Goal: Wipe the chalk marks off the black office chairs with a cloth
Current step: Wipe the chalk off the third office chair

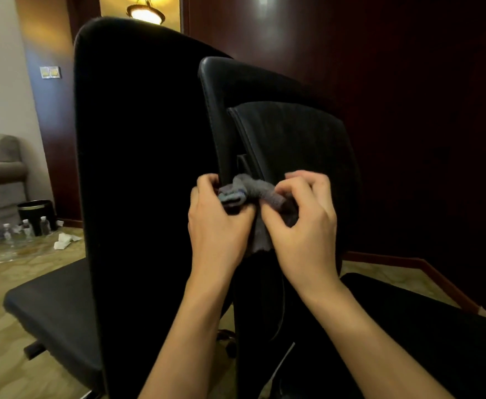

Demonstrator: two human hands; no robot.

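Both hands [265,223] bunch cloth [253,194] against chair [138,139]; patterned carpet [34,254].

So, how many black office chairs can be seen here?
2: left chair with its seat at lower left; right chair behind both hands and the cloth. Others may be out of view.

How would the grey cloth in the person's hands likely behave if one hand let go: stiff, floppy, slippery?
Probably floppy: the grey cloth is bunched and twisted between the left hand and right hand, and a loose end hangs limp below them. It looks light, since fingertip pinches carry it. Its knitted-looking texture suggests it would not slip easily.
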